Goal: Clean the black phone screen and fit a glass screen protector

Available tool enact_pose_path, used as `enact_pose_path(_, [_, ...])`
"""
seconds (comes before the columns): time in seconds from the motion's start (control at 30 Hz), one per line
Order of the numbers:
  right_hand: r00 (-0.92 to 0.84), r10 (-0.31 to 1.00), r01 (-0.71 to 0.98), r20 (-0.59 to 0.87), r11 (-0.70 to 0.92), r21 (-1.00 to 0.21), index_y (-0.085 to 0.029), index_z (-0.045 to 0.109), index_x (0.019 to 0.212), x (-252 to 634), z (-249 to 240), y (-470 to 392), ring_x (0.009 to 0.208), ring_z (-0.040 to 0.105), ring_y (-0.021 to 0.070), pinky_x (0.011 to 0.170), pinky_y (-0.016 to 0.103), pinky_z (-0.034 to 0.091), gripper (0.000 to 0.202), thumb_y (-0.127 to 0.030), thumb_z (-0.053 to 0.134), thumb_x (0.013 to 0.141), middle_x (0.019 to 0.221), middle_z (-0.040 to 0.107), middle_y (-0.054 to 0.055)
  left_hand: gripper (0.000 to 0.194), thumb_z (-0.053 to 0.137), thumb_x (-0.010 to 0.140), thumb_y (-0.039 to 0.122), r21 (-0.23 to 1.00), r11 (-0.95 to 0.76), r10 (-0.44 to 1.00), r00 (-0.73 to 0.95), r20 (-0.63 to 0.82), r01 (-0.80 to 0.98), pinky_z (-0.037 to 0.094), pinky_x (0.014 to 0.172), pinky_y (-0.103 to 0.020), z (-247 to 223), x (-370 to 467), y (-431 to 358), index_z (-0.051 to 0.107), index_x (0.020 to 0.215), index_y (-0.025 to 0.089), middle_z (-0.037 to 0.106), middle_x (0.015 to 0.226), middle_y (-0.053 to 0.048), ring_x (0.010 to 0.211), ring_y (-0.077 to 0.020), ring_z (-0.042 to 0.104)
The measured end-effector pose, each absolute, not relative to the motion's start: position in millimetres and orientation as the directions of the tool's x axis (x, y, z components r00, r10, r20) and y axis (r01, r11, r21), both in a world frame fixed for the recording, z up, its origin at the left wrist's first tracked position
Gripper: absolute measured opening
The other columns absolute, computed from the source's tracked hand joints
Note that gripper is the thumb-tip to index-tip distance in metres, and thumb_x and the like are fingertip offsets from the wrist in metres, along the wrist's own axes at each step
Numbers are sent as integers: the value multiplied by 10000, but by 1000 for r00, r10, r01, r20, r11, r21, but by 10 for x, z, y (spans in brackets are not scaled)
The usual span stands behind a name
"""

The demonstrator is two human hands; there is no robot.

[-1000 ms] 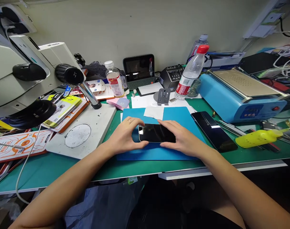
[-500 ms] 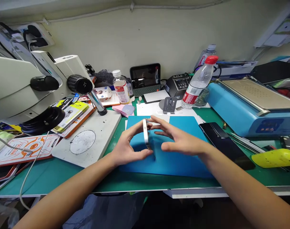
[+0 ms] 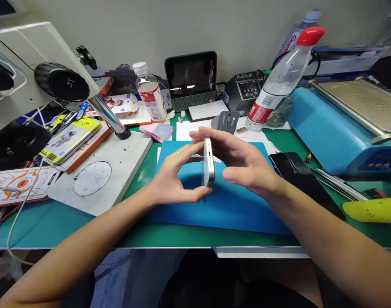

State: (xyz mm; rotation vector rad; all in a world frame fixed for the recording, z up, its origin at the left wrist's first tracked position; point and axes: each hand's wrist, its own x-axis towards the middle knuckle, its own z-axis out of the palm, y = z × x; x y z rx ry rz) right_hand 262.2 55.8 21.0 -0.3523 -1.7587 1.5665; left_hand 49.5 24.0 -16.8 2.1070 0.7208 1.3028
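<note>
A silver-edged phone (image 3: 208, 161) is held on its side edge above the blue mat (image 3: 182, 214), its port end turned toward the camera. My left hand (image 3: 174, 177) grips it, with the thumb at the lower edge and the fingers at the upper edge. My right hand (image 3: 243, 160) is just right of the phone, its fingers curved and its thumb apart from them. Its fingertips pass behind the phone's top edge, where any contact is hidden.
A microscope (image 3: 62, 81) with a pale base (image 3: 124, 164) stands left. Behind are a small bottle (image 3: 152, 98), a dark screen (image 3: 192, 75) and a red-capped bottle (image 3: 272, 94). Right are a black phone (image 3: 302, 182), a blue machine (image 3: 333, 132) and a yellow-green object (image 3: 371, 209).
The camera view has shifted closer and lower. The phone has turned so that its port end shows more, and my right hand's fingers are more curved beside it.
</note>
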Motion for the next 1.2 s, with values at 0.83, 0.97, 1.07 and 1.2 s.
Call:
enact_pose_path(0.83, [-691,612,-223,384,324,-919,-320,554,1441,2609,230,383,1364,582,285,1139,466,488,615,-287,749,859,1458,631,36,817,821,780,510,464,-857,514,307,801,224,652,875,-452,-351,570,171,504,1464,195,667,1259,-152,1150,-322,684])
enact_pose_path(0.97, [-679,633,-198,373,331,-923,-308,565,1431,2608,223,379,1373,569,293,1142,472,482,615,-338,763,849,1452,634,47,850,844,755,512,503,-840,543,292,787,204,654,868,-443,-363,573,160,505,1471,203,663,1297,-159,1162,-331,686])
enact_pose_path(1.07, [-669,638,-194,381,346,-918,-303,573,1427,2608,222,383,1361,577,287,1134,458,487,619,-341,766,840,1449,636,49,891,863,744,483,501,-843,537,308,785,195,669,822,-404,-359,573,161,478,1502,217,655,1318,-161,1187,-340,679])
enact_pose_path(1.2, [-663,637,-204,393,351,-914,-306,587,1415,2609,214,392,1320,606,279,1116,448,500,604,-345,764,839,1449,636,49,936,854,757,495,501,-840,543,329,773,209,682,736,-339,-357,568,156,421,1547,242,625,1367,-165,1208,-337,672])
